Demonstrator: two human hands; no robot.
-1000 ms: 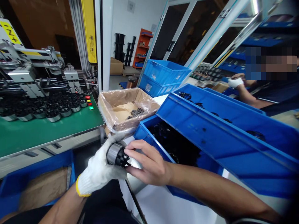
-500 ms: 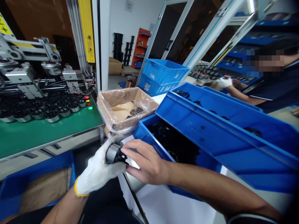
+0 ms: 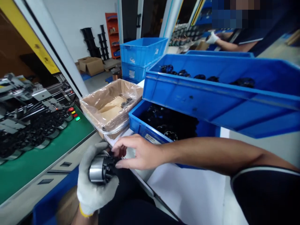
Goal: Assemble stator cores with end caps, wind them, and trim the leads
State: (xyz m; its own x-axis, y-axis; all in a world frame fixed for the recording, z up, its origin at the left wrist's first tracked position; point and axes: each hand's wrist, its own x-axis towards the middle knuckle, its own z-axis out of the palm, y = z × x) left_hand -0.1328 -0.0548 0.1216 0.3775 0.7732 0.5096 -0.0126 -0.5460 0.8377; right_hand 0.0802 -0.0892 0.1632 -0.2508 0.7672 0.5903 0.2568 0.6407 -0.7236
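Observation:
My left hand [image 3: 90,190], in a white knit glove with a yellow cuff, is wrapped round a motor stator core [image 3: 97,169]. The core has a shiny steel ring, and a black slotted plastic end piece [image 3: 108,168] sticks out on its right side. My bare right hand [image 3: 140,153] reaches in from the right, its thumb and curled fingers at the rim of that black piece. Its fingertips are partly in shadow, so their exact contact is hard to see.
A blue bin [image 3: 138,122] holds black plastic parts, with another blue bin [image 3: 211,100] above it. Left of them stands a plastic-lined carton [image 3: 93,109]. Stator cores line the green machine table [image 3: 70,140]. A co-worker's gloved hand [image 3: 212,38] shows behind.
The view has swung left-to-right and tilted, shifting the bins leftward and up. Both hands have moved lower left in view with the stator core, whose steel side now faces me more.

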